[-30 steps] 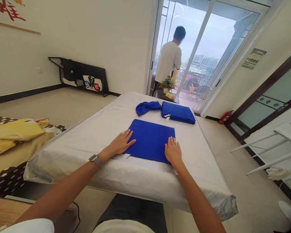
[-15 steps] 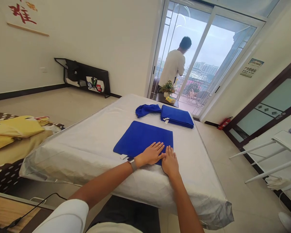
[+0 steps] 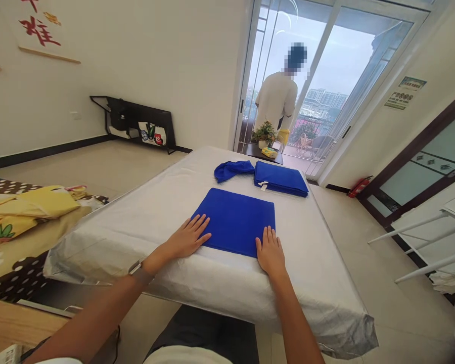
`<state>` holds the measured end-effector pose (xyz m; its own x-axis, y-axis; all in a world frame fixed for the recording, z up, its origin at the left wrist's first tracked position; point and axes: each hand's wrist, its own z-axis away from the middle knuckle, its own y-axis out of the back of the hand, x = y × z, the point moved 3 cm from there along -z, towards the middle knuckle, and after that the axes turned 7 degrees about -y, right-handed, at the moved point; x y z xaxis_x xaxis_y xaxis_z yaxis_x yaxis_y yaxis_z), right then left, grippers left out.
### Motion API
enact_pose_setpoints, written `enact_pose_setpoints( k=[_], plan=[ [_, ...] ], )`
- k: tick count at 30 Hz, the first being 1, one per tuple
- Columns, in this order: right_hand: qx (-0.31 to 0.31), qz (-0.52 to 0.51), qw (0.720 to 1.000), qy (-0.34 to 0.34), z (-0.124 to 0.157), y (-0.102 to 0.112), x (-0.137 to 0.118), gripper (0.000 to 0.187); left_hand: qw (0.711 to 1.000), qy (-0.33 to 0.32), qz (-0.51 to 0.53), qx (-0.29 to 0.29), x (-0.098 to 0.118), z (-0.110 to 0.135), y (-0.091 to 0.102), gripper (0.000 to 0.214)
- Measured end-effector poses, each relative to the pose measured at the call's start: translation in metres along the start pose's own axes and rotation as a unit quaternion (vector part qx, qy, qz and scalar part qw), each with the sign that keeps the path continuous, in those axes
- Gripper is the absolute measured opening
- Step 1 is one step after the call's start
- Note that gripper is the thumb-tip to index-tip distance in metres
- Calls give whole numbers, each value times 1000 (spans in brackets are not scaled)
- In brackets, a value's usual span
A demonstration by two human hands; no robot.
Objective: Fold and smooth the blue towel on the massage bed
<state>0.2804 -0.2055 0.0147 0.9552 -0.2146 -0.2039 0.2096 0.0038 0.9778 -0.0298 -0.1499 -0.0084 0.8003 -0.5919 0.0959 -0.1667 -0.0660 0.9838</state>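
As left hand, right hand touch it, flat blue towel, silver sheeting
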Motion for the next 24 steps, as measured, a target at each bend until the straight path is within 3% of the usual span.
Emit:
enact_pose_setpoints(
  k=[4,6,10,14,18,24],
  plan=[
    [8,12,1000,3,1,1,-1,67,999,-5,32,-33,-2,2,2,73],
    [21,16,1000,6,2,1,-2,66,999,1,41,-22,1,3,6,73],
    [92,13,995,26,7,7,-3,59,996,-9,49,74,11,15,21,67],
    [176,-36,975,130,20,17,3,40,985,-32,93,139,19,29,32,56],
    [154,-111,960,206,39,23,21,22,981,-20,124,146,19,32,33,39],
    [98,-162,964,188,52,34,33,17,979,-35,130,150,23,29,35,30]
  ],
)
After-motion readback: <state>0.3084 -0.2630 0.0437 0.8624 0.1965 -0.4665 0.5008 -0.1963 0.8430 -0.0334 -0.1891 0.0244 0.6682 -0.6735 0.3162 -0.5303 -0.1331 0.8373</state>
